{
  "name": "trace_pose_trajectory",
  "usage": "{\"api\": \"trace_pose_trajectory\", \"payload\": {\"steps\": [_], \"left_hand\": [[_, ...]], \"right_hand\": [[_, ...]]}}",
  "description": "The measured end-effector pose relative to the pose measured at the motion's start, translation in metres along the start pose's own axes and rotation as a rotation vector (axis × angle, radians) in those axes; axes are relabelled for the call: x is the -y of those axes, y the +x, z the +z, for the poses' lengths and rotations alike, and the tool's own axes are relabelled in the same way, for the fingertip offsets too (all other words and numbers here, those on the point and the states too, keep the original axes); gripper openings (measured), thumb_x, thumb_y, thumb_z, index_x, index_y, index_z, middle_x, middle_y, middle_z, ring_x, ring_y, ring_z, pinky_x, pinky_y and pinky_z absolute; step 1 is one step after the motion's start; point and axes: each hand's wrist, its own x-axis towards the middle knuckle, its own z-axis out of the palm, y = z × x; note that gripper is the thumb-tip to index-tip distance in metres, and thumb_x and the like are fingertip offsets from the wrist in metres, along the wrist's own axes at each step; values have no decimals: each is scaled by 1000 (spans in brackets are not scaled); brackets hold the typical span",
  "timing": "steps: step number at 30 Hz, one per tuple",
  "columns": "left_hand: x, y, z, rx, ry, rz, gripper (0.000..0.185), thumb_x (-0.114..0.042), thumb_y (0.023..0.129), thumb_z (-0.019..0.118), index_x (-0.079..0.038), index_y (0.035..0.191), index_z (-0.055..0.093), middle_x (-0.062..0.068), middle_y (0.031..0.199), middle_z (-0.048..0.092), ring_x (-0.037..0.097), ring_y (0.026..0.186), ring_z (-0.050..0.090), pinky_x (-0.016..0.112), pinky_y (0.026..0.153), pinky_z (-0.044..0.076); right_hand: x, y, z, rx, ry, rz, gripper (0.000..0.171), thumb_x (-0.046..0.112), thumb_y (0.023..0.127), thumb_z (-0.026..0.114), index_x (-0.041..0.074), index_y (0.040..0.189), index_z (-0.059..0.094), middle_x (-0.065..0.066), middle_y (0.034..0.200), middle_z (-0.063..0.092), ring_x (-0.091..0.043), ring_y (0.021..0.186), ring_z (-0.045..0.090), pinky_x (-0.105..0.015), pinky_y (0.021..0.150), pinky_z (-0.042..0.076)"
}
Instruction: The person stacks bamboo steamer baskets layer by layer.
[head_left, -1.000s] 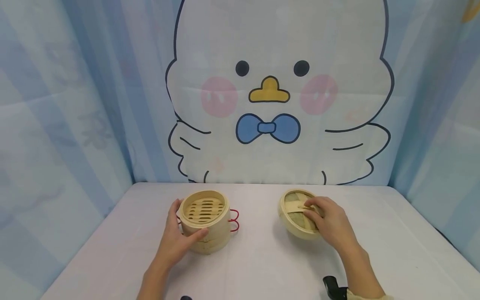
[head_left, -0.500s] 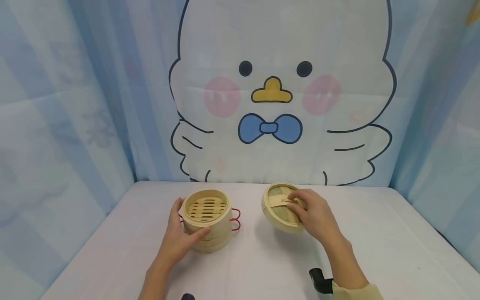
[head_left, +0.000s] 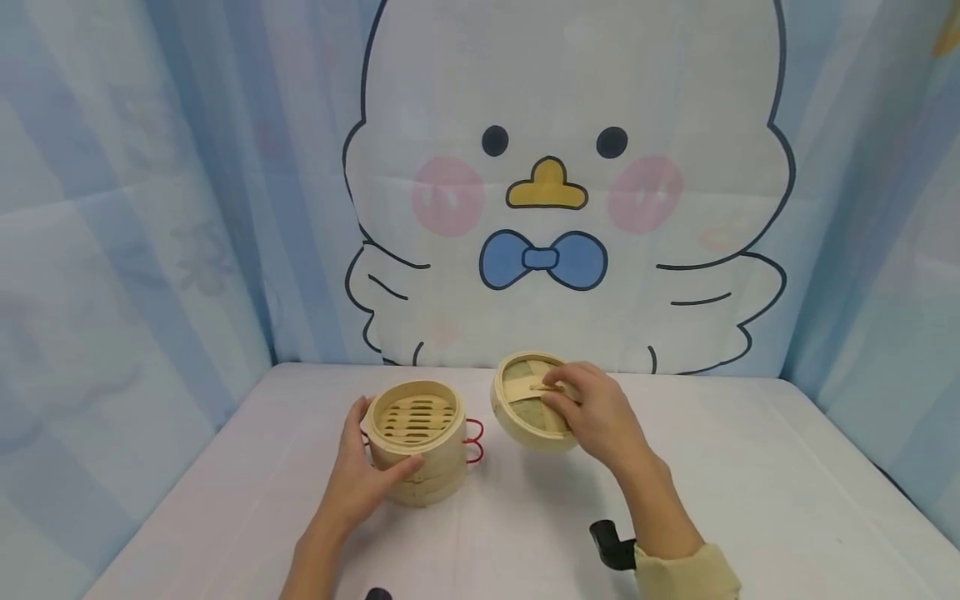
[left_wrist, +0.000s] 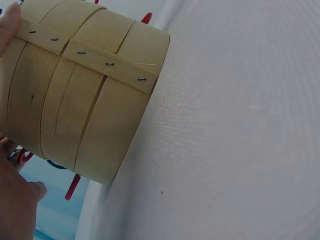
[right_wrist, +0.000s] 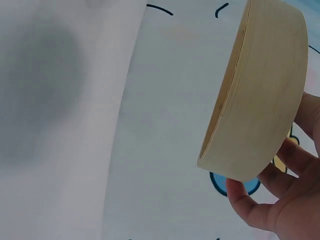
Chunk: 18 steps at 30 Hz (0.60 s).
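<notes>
Left hand: the left hand [head_left: 358, 483] is clasped round the side of the round pale bamboo steamer basket [head_left: 415, 437], thumb on the near wall, fingers behind it.
Right hand: the right hand [head_left: 592, 417] grips the round woven bamboo steamer lid [head_left: 525, 404] by its top strip, lifted off the desk and tilted toward 9 o'clock.
Steamer basket: stands on the white desk [head_left: 750, 483] at about 9 o'clock from the lid, open-topped, slatted floor showing; red wire handles [head_left: 472, 440] stick out on its 3 o'clock side.
Change: over the last second the lid has travelled from well apart on the right to just beside the basket, rising as it went; the left hand has not shifted. I judge the lid is being brought over to cover the basket, not yet above it.
Hidden: left wrist view shows only the basket's stapled wall [left_wrist: 85, 95]; right wrist view only the lid's rim [right_wrist: 260, 95] and fingertips [right_wrist: 250, 205].
Unclear: dark objects at both wrists, cut off by the bottom edge.
Backdrop: blue curtain with a white cartoon chick [head_left: 555, 167].
</notes>
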Motion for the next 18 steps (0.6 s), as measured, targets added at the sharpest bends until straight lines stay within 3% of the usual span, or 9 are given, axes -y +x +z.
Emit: {"api": "trace_pose_trajectory", "payload": {"steps": [18], "left_hand": [[3,1,-1,-6,-6,25,123,-45,78,87,-7,161,5,19,166,12,37,149,20,61,117,20]], "right_hand": [[42,10,37,-58,110,-160,13,9,88,79,11,99,72,-8,116,66,-29,116,61,-49,97,51]]}}
